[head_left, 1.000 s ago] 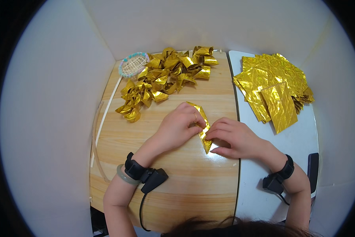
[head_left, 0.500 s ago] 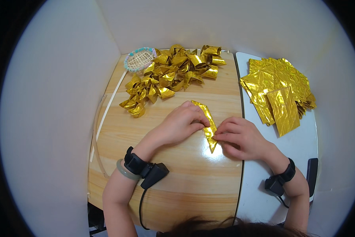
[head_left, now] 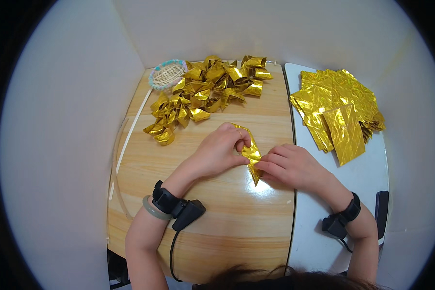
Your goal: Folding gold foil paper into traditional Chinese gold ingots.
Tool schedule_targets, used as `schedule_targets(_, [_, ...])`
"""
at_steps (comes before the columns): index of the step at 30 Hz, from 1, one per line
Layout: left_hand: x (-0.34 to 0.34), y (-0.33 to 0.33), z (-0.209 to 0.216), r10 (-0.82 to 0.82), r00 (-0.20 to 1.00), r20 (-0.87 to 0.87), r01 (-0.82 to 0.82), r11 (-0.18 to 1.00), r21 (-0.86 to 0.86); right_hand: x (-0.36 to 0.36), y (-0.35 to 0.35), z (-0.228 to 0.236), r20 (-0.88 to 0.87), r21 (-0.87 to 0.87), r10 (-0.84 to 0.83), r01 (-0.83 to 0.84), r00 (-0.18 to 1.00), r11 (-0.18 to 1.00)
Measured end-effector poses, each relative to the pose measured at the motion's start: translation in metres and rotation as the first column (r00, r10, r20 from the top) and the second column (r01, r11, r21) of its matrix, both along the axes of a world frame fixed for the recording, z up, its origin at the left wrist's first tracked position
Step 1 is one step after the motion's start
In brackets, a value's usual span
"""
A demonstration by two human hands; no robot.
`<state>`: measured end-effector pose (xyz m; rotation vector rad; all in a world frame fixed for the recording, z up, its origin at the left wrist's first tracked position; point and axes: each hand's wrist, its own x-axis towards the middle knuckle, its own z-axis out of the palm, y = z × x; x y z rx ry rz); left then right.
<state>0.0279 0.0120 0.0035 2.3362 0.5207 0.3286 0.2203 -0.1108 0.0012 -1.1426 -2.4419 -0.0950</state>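
A narrow strip of folded gold foil paper (head_left: 252,153) with pointed ends lies aslant on the wooden table, between my hands. My left hand (head_left: 223,151) has its fingers curled over the strip's far and middle part, the thumb against its left edge. My right hand (head_left: 291,166) pinches the right edge lower down, near the near point. Part of the paper is hidden under the fingers. Farther back lies a heap of folded gold paper pieces (head_left: 198,89). To the right rests a stack of flat gold paper sheets (head_left: 340,96).
A small woven basket (head_left: 168,75) with a pastel rim stands at the far left. The wooden table (head_left: 217,217) meets a white tabletop (head_left: 319,232) along a dark seam. A dark flat object (head_left: 382,212) lies at the right edge. Pale walls enclose the back and sides.
My left fingers have curled further around the strip and the thumb has shifted down-left. My right hand has closed in on the strip's right edge. The whole view has shifted slightly.
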Motion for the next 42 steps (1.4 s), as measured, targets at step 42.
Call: schedule_targets(42, [-0.007,0.016,-0.007,-0.054,0.994,0.093,0.067,0.987,-0.143,-0.002,0.002,0.005,-0.332,-0.554,-0.352,0.121,0.875,0.823])
